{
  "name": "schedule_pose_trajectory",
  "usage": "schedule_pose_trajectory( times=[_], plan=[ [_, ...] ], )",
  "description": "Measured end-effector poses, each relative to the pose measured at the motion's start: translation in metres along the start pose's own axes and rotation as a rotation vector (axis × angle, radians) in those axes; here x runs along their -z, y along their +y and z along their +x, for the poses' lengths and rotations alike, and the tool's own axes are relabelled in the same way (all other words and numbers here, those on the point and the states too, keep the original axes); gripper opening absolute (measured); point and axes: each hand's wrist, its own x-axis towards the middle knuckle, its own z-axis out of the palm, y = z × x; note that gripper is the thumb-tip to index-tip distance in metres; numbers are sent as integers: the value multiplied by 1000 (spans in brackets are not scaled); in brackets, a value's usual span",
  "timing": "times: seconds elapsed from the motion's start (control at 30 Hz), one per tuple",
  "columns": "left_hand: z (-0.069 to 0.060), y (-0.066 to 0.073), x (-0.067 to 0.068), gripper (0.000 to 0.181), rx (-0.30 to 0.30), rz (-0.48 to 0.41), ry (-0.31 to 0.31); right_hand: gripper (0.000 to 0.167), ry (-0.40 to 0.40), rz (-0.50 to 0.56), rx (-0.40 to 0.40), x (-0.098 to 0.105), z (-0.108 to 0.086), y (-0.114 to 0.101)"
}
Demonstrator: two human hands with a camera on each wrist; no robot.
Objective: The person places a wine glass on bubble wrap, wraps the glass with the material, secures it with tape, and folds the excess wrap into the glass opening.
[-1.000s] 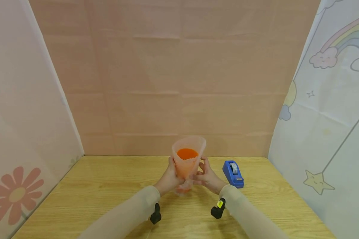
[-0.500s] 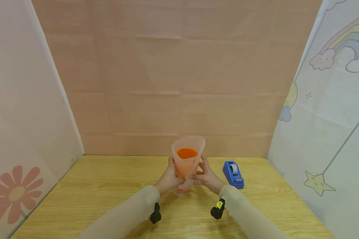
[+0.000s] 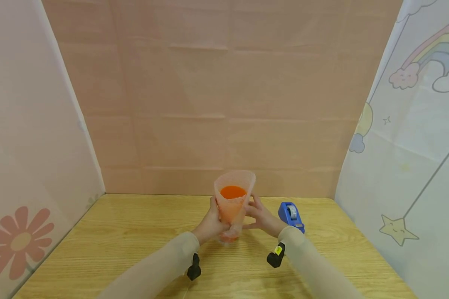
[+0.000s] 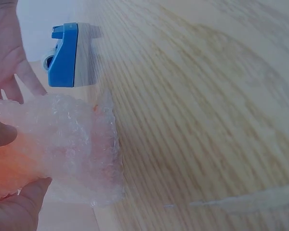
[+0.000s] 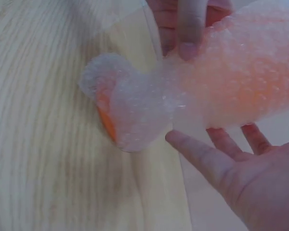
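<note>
Bubble wrap (image 3: 239,179) surrounds an orange goblet-shaped thing (image 3: 233,192), upright on the table. The wrap rises above its mouth, narrows in the middle and flares over the orange foot (image 5: 106,115). My left hand (image 3: 209,224) grips it from the left, with thumb and fingers around the wrapped bowl. On the other side is my right hand (image 3: 263,218), its fingers spread and fairly straight. Some of those fingertips lie close against the wrap; contact cannot be made out. In the right wrist view, the right thumb (image 5: 197,151) stands beside the narrow part.
A blue tape dispenser (image 3: 292,218) with a clear roll stands right of the right hand, close to that forearm. The wooden table (image 3: 134,232) ends at a pinkish-brown backdrop (image 3: 224,104). Printed sheets (image 3: 404,166) hang at both sides.
My right hand has loosened from the lower wrap, its fingers spreading, and shifted slightly right and up. The left hand keeps its grip, and the wrapped thing stays nearly in place.
</note>
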Motion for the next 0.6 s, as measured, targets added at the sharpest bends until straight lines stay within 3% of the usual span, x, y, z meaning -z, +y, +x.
schedule_pose_trajectory(
  times=[0.1, 0.33, 0.47, 0.6],
  plan=[
    [0, -2, 0, 92, 2, 14, 13, 63, 22, -17, -20, 1, 0, -8],
    [1, -2, 0, 90, 11, 32, 19, 62, 180, -163, -23, -2, -1, -22],
    [2, -2, 0, 91, 19, 28, 17, 67, 255, -234, 95, -4, 2, -26],
    [2, -3, -1, 91, 20, 28, 21, 70, 326, -469, 268, -6, 2, -30]
  ],
)
